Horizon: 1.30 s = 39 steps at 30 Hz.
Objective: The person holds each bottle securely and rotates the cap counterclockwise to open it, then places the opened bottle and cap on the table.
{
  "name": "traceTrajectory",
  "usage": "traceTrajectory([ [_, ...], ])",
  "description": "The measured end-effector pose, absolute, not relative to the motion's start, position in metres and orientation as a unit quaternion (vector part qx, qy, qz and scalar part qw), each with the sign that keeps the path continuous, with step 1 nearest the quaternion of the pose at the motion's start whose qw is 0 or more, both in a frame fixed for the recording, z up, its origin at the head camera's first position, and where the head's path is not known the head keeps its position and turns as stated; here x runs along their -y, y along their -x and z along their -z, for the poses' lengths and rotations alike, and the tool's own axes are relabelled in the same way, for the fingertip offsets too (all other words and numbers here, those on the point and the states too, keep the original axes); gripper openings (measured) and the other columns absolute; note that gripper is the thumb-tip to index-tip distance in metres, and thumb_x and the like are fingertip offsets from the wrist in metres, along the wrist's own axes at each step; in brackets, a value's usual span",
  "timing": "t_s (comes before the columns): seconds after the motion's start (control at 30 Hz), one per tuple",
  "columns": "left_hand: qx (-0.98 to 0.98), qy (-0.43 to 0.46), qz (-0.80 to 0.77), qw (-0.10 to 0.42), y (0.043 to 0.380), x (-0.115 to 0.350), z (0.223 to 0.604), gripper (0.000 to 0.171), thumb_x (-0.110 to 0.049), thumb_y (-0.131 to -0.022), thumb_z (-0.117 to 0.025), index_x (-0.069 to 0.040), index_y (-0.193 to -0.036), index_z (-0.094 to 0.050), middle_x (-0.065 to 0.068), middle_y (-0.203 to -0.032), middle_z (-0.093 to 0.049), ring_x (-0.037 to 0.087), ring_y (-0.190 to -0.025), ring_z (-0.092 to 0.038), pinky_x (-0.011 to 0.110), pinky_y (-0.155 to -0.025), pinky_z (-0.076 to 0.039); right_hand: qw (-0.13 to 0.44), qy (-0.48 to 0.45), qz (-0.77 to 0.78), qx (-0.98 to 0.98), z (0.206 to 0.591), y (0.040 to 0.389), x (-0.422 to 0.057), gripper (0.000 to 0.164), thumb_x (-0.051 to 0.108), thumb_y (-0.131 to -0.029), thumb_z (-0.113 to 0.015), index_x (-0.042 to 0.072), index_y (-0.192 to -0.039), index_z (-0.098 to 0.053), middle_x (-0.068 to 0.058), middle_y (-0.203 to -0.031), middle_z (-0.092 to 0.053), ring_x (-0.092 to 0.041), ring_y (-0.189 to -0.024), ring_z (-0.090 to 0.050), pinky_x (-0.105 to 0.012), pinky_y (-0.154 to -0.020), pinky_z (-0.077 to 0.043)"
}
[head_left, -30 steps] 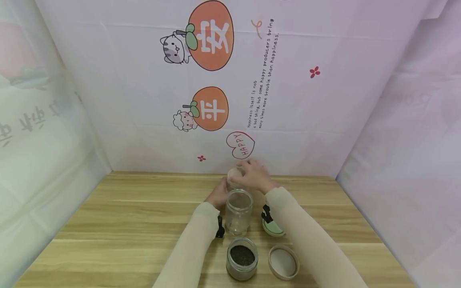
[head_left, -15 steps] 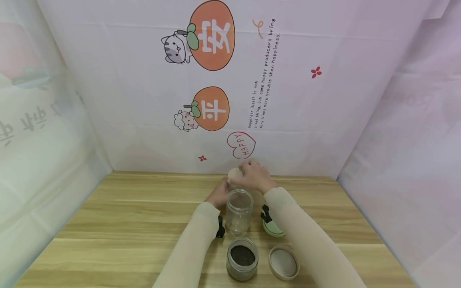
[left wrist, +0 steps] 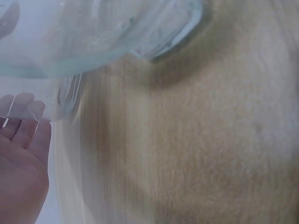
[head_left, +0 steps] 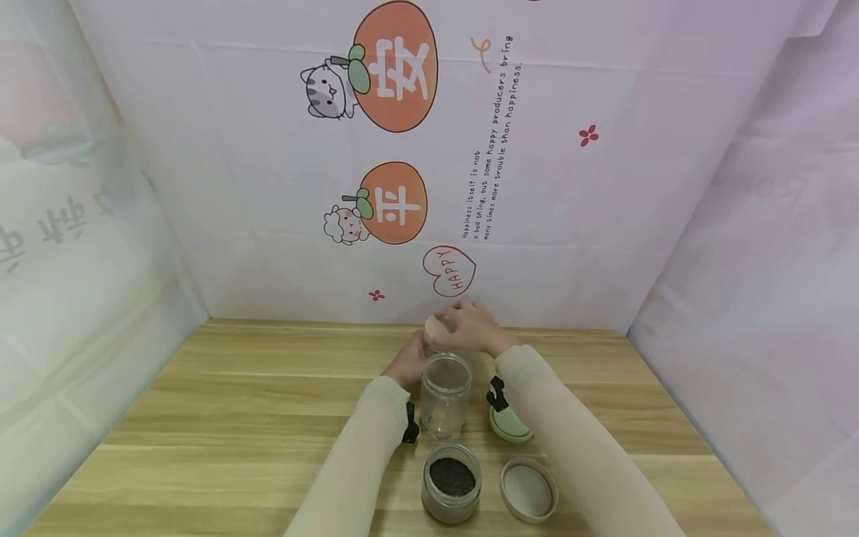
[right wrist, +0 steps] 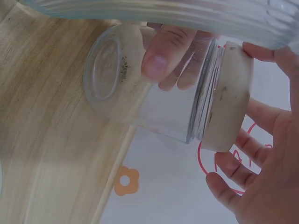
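Observation:
Near the back wall my left hand (head_left: 406,363) grips a small clear glass jar (right wrist: 163,112), its thumb and fingers wrapped round the body. A few dark specks (right wrist: 124,69) cling inside near the base. On the jar's mouth sits a beige lid (right wrist: 226,98). My right hand (right wrist: 271,149) holds this lid, fingers spread around its rim. A larger, lidless clear jar (head_left: 446,406) stands just in front of the hands and hides part of the small jar in the head view. In the left wrist view the left hand's fingers show behind glass.
Closer to me stands an open jar (head_left: 451,481) with dark granular contents. Beside it lies an upturned beige lid (head_left: 528,488). A green lid (head_left: 510,425) is partly covered by the right sleeve (head_left: 570,418). A printed cloth wall (head_left: 282,276) rises behind the wooden table (head_left: 221,418).
My right hand has turned a little on the lid and its wrist has shifted slightly, uncovering a bit more of the green lid. The left hand stays in place on the jar.

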State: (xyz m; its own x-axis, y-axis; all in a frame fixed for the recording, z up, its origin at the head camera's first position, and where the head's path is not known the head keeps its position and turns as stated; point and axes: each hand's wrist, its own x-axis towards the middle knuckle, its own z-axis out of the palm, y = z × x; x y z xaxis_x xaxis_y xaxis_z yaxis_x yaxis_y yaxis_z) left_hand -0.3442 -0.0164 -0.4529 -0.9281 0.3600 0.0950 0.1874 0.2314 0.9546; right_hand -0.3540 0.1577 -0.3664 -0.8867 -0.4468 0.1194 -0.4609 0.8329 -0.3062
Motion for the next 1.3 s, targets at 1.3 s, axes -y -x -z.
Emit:
traceTrajectory([
  [1.3,-0.779,-0.233,-0.581,0.044,0.36,0.018,0.474,0.079,-0.018,-0.085,-0.081,-0.009,-0.15,-0.037,0.014,-0.151,-0.04,0.034,-0.139,-0.037,0.055,-0.115,-0.028,0.055,-0.139,-0.14,0.979,0.366,0.344,-0.141,0.088,0.071,-0.079,-0.067,0.012,-0.143,-0.054,-0.018,-0.133,-0.052,-0.036,-0.116,-0.047,-0.057,-0.096,-0.043],
])
